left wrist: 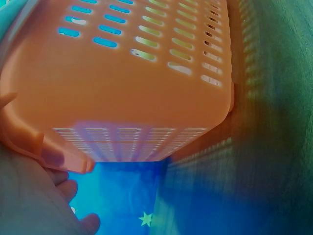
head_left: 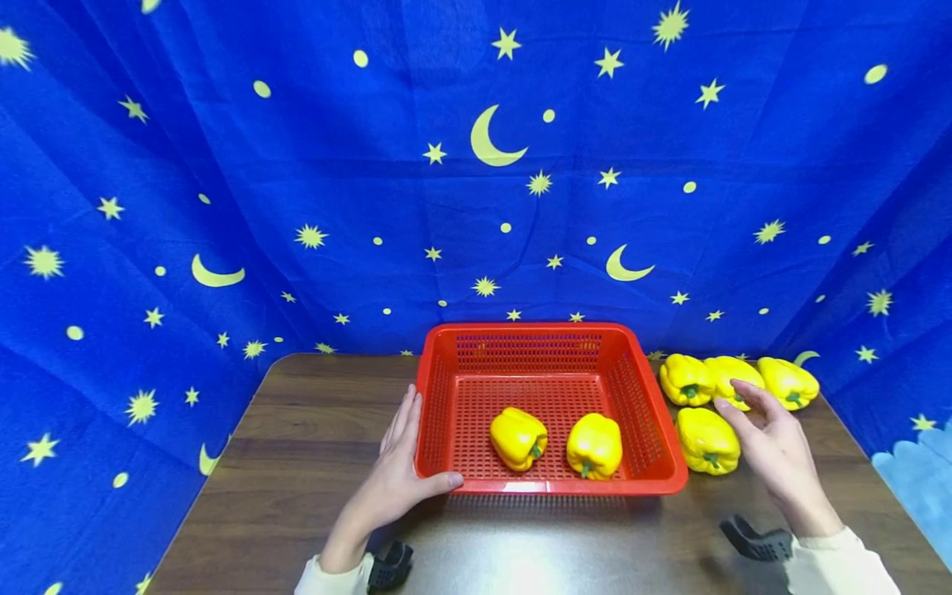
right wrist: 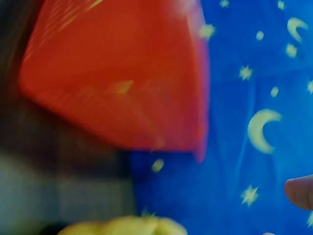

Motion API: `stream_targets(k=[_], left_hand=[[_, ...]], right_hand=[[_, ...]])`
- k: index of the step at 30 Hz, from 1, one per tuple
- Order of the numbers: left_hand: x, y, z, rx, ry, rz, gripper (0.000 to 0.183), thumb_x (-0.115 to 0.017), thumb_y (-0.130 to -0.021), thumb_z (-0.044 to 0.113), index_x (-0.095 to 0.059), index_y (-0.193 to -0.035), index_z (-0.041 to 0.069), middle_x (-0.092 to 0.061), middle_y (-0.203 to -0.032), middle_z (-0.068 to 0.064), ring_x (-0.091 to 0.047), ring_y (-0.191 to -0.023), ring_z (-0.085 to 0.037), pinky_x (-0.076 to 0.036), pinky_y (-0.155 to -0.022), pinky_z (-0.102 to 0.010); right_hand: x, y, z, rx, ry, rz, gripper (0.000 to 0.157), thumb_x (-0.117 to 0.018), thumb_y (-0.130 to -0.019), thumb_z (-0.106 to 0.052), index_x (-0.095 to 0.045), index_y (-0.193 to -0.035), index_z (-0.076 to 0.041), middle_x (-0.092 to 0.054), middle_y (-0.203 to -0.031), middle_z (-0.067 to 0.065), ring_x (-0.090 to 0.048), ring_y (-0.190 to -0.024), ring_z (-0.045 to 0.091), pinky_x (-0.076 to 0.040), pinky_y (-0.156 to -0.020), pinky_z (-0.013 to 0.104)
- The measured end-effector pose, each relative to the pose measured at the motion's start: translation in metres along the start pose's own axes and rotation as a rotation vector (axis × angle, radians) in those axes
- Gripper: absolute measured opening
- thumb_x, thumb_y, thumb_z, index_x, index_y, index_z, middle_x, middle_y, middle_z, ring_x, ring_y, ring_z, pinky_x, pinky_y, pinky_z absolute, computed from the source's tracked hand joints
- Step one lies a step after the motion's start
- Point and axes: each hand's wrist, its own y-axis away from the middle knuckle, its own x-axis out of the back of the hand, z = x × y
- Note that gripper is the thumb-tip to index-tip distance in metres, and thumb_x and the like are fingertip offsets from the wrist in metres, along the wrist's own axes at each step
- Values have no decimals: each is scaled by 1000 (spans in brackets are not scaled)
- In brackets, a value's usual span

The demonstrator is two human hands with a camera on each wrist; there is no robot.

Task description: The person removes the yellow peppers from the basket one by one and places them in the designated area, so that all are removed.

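Note:
A red perforated plastic basket (head_left: 550, 487) stands on the table with two yellow bell peppers inside, a left one (head_left: 518, 439) and a right one (head_left: 594, 446). My left hand (head_left: 397, 467) rests against its front left corner, thumb on the front rim and fingers extended along the left side. To the right of the basket, my right hand (head_left: 777, 450) is held with thumb and fingers apart, nothing between them. It hovers by a near yellow bell pepper (head_left: 708, 442) and partly covers the middle pepper (head_left: 732, 376) behind. Contact cannot be made out.
Another two yellow bell peppers, one beside the basket (head_left: 685, 378) and one farther right (head_left: 788, 383), lie along the back right edge of the brown wooden table (head_left: 290, 463). A blue cloth (head_left: 372, 190) with stars and moons hangs behind. Black wrist mounts (head_left: 754, 541) sit at both wrists.

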Motion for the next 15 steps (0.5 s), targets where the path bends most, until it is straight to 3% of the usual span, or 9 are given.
stream_targets(k=[3,8,10,12,14,15], left_hand=[[0,0,0,1,1,0,122,-84,-75,47,-5,-163,18,7,-169,2,-6,-152,-37,-18,-110,-75],[-1,0,1,-2,3,0,122,-84,-75,46,-5,-163,19,7,-169,2,-6,-152,-37,-16,-111,-74],[0,-1,0,-3,6,1,122,-84,-75,47,-5,-163,18,7,-169,1,-6,-152,-37,-16,-111,-74],[0,-1,1,0,8,1,122,-84,-75,47,-5,-163,18,7,-169,1,-6,-152,-37,-15,-111,-74],[0,-1,0,5,11,1,122,-84,-75,48,-4,-163,19,7,-169,2,-6,-152,-38,-15,-111,-74],[0,-1,0,6,14,1,122,-84,-75,48,-4,-163,19,7,-169,2,-6,-152,-38,-15,-111,-75]], right_hand=[[-1,1,-19,68,-11,-4,63,-58,-102,-39,-45,-147,3,-48,-143,30,-59,-108,28,-38,-70,8],[-6,0,-47,167,-59,-66,58,-59,-103,-34,-46,-147,1,-47,-146,27,-51,-124,46,-38,-80,6],[-10,-1,-57,182,-83,-100,57,-58,-103,-34,-45,-148,0,-46,-148,26,-47,-128,47,-44,-93,19],[-14,-3,-68,177,-104,-139,59,-58,-103,-36,-44,-149,-2,-44,-149,25,-43,-131,49,-44,-104,41],[-19,-4,-78,182,-123,-169,59,-57,-103,-36,-43,-149,-2,-43,-149,26,-42,-133,49,-42,-104,57],[-22,-5,-82,186,-139,-181,59,-57,-103,-36,-43,-149,-2,-43,-149,26,-43,-133,48,-43,-104,56]])
